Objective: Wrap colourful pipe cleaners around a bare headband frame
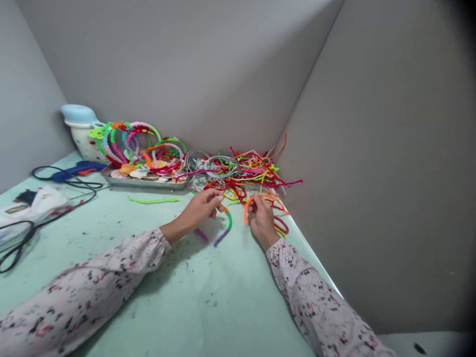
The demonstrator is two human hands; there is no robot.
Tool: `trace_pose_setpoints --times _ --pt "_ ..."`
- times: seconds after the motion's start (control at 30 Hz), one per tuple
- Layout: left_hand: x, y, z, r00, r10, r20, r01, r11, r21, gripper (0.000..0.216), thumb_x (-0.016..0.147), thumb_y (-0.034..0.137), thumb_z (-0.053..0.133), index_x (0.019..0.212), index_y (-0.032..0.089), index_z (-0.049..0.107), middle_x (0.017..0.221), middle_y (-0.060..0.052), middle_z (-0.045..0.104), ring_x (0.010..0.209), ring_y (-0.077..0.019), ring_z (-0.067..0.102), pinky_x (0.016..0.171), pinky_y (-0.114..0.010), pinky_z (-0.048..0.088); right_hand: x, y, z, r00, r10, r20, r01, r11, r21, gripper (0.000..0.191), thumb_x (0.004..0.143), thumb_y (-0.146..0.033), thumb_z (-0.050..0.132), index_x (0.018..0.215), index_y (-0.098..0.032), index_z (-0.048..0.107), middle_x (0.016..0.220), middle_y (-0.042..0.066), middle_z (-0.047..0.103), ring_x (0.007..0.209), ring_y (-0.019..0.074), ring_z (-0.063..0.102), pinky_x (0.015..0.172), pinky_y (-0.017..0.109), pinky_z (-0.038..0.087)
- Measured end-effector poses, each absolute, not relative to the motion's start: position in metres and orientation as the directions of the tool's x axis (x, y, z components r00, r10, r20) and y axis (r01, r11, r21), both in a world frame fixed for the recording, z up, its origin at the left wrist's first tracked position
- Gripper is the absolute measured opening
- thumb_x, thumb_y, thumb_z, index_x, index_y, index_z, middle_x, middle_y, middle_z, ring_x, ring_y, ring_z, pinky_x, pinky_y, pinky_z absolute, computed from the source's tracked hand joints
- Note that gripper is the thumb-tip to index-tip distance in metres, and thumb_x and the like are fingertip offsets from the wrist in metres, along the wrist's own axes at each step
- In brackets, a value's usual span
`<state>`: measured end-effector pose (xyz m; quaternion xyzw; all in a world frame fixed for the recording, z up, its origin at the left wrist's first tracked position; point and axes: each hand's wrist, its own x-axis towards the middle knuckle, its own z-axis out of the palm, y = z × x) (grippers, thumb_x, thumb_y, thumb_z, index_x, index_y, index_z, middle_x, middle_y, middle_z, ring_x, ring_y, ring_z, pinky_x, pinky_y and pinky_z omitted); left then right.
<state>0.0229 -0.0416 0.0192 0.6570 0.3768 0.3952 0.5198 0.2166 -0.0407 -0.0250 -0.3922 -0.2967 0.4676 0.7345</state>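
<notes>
My left hand [204, 206] is closed in a pinch on a curved headband [230, 221] wrapped in orange, green and purple fuzzy stems. The band's two purple ends point down toward me, and its top is partly hidden behind the fingers. To its right, my right hand [261, 220] is closed around an orange pipe cleaner [246, 214], which bends over the fingers and hangs down on the left side. Just beyond both hands lies a tangled pile of pipe cleaners [256, 171] in many colours.
At the back left, a metal tray [148, 184] holds shells and several wrapped headbands [115, 144]. Bare grey hoops [219, 168] lie beside it. A blue glue gun [76, 170], a black cord [89, 186], a lidded container [80, 126] and a lime pipe cleaner [153, 201] are also on the table.
</notes>
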Motion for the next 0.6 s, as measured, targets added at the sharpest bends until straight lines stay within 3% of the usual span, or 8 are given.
trace_pose_setpoints --times 0.1,0.2,0.4,0.6 --pt "0.021 -0.039 0.018 0.475 0.863 -0.174 0.001 0.196 0.981 0.031 0.088 0.039 0.048 0.094 0.011 0.061 0.074 -0.005 0.065 0.046 -0.0063 0.049 0.040 -0.017 0.028 0.216 -0.043 -0.025 0.360 0.928 0.096 -0.460 0.266 -0.847 0.033 0.068 -0.044 0.076 0.069 -0.019 0.055 0.058 -0.007 0.052 0.048 0.0052 0.045 0.044 0.018 0.035" --pt "0.021 -0.041 0.016 0.572 0.754 -0.324 -0.031 0.415 0.909 0.028 0.087 0.032 0.051 0.091 0.008 0.064 0.076 -0.009 0.067 0.046 -0.0063 0.052 0.038 -0.016 0.029 0.213 -0.045 -0.025 0.352 0.928 0.120 -0.435 0.276 -0.857 0.033 0.068 -0.045 0.076 0.068 -0.019 0.055 0.058 -0.007 0.052 0.048 0.0054 0.045 0.044 0.019 0.035" --pt "0.025 -0.050 0.022 0.715 0.610 -0.341 -0.125 0.591 0.797 0.013 0.082 0.020 0.058 0.088 0.009 0.062 0.078 -0.011 0.068 0.046 -0.0067 0.054 0.034 -0.013 0.025 0.212 -0.045 -0.024 0.362 0.924 0.126 -0.359 0.262 -0.896 0.035 0.070 -0.050 0.072 0.069 -0.020 0.055 0.058 -0.006 0.052 0.048 0.0067 0.045 0.045 0.021 0.035" --pt "0.029 -0.056 0.026 0.755 0.569 -0.327 -0.130 0.618 0.775 0.009 0.075 0.013 0.065 0.081 0.010 0.059 0.074 -0.009 0.066 0.045 -0.0048 0.051 0.033 -0.011 0.022 0.213 -0.045 -0.024 0.364 0.920 0.143 -0.324 0.270 -0.907 0.035 0.070 -0.051 0.071 0.068 -0.020 0.055 0.058 -0.006 0.052 0.048 0.0070 0.045 0.046 0.021 0.035"
